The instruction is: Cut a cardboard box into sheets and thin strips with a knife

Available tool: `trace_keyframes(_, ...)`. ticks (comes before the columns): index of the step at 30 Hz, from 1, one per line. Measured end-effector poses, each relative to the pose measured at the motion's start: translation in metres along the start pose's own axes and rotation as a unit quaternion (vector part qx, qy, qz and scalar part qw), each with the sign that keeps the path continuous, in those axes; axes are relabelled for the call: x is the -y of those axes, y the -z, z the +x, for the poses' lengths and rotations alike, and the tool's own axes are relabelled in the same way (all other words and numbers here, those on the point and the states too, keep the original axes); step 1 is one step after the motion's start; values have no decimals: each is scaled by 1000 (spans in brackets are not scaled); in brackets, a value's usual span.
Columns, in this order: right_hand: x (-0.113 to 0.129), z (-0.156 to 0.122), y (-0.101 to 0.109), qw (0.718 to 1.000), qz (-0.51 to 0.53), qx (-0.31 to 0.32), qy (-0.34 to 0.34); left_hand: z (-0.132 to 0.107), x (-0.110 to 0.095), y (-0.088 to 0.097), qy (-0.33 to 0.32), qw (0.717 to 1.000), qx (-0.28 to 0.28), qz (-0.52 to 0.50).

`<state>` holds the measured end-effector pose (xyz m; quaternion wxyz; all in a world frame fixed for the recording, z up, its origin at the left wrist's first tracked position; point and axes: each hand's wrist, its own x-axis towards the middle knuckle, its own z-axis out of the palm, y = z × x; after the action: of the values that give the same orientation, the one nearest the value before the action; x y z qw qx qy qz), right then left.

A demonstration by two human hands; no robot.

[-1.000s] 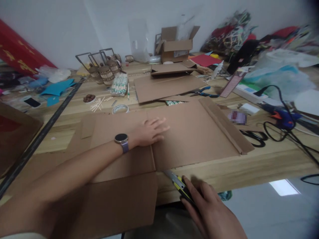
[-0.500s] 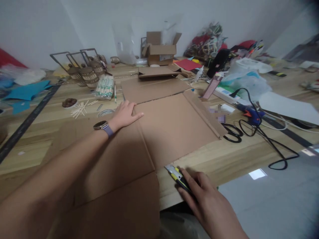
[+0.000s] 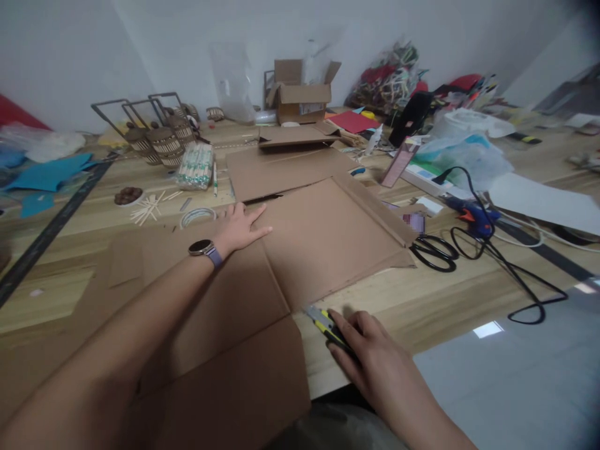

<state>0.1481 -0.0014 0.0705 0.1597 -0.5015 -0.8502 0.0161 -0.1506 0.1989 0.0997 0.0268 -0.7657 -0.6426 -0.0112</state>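
A large flat sheet of brown cardboard lies on the wooden table, with a crease running from its far edge to its near edge. My left hand rests flat on it near the far end of the crease, fingers spread; a dark watch is on that wrist. My right hand is closed around a yellow and black utility knife. The knife's tip sits at the near edge of the cardboard, by the end of the crease.
Black scissors lie right of the sheet. A blue glue gun and its black cable lie further right. More cardboard, an open box, wooden sticks and a tape roll sit beyond.
My left hand slid from the middle of the sheet to its far edge. The view swung to the right. My right hand and the knife stayed at the near edge.
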Motion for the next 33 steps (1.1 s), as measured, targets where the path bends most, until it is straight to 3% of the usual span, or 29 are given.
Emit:
trace_keyframes(3,9,-4,-5,1000,-14,-23,-3,2,1,-1,10,1000,-3,-1)
trace_keyframes(8,16,-4,-11,1000,-21,-3,3,4,1,-3,14,1000,-7,-5)
trace_keyframes(18,23,-8,-4,1000,-16,-2,5,7,3,-2,14,1000,-10,-23)
trace_keyframes(22,21,-8,6,999,-14,36,-3,21,6,18,90,993,-6,-77)
trace_keyframes(27,22,8,21,994,-4,106,16,35,16,61,87,986,37,-134)
trace_keyframes(33,-2,18,28,992,-3,116,56,36,38,87,156,977,24,-142)
